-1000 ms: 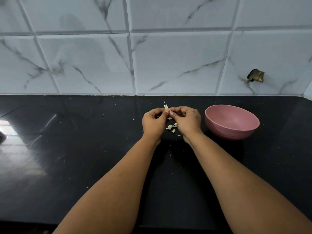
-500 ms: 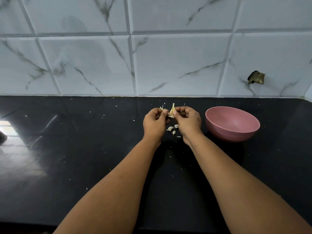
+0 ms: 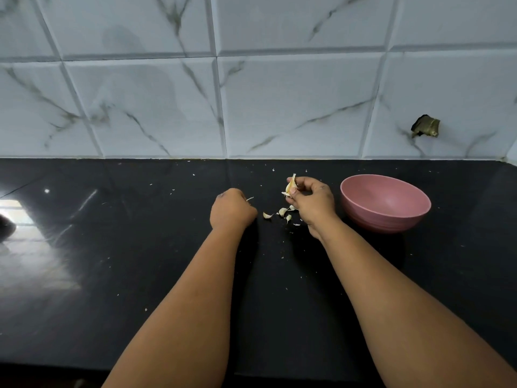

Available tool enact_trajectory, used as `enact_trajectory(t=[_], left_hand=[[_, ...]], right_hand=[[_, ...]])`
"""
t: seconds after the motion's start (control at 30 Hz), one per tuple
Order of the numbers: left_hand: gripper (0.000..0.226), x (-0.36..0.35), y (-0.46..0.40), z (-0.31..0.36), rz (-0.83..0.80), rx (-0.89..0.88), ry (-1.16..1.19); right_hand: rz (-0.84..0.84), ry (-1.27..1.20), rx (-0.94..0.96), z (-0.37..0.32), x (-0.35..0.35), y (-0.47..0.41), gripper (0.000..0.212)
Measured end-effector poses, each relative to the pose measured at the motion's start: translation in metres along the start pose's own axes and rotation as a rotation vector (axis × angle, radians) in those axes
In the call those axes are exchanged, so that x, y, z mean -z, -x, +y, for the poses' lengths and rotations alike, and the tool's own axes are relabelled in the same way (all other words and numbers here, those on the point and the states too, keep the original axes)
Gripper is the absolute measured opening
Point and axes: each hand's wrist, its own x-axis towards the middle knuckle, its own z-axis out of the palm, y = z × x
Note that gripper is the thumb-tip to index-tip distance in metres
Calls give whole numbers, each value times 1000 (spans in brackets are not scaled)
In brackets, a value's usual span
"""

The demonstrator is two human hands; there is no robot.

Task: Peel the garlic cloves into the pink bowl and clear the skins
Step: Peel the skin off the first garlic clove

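Observation:
My right hand pinches a garlic clove with skin partly loose, held above the black counter just left of the pink bowl. My left hand is curled low over the counter to the left, and a thin strip of garlic skin sticks out from its fingers. Between the two hands lie several small garlic cloves and skin pieces on the counter. The bowl's inside looks bare from here.
Tiny skin flakes are scattered over the black counter. A marble-tiled wall stands right behind it, with a brass fitting at the right. A dark object shows at the left edge.
My hands have come apart: the left one moved left and down with a strip of skin, while the right one keeps the clove.

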Motion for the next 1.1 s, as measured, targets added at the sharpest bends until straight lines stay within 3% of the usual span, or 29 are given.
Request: enact_trajectory(t=[0.1, 0.2, 0.27, 0.33, 0.57, 0.7, 0.87, 1.0, 1.1], left_hand=[[16, 2, 3, -1, -22, 61, -128], [31, 1, 3, 5, 124, -37, -152], [39, -5, 8, 16, 150, -183, 101], [38, -15, 15, 26, 65, -235, 413], [22, -18, 12, 23, -295, -73, 1070], [8, -17, 15, 26, -314, -109, 1127], [8, -14, 18, 29, -328, -147, 1157], [10, -11, 16, 27, -314, -182, 1140], [7, -7, 13, 21, -262, -196, 963]], right_hand=[[-35, 17, -33, 1, -2, 1, 22], [-52, -44, -57, -2, -4, 2, 23], [-58, -74, -58, -3, -5, 3, 17], [-60, -65, -43, -5, -5, 6, 11], [-51, -81, 12, -12, -1, 10, 13], [-54, -79, 9, -15, 0, 9, 15], [-66, -191, -71, -18, 2, 7, 7], [-107, -414, -207, -20, 6, 3, 12], [-120, -376, -219, -19, 6, 2, 12]])
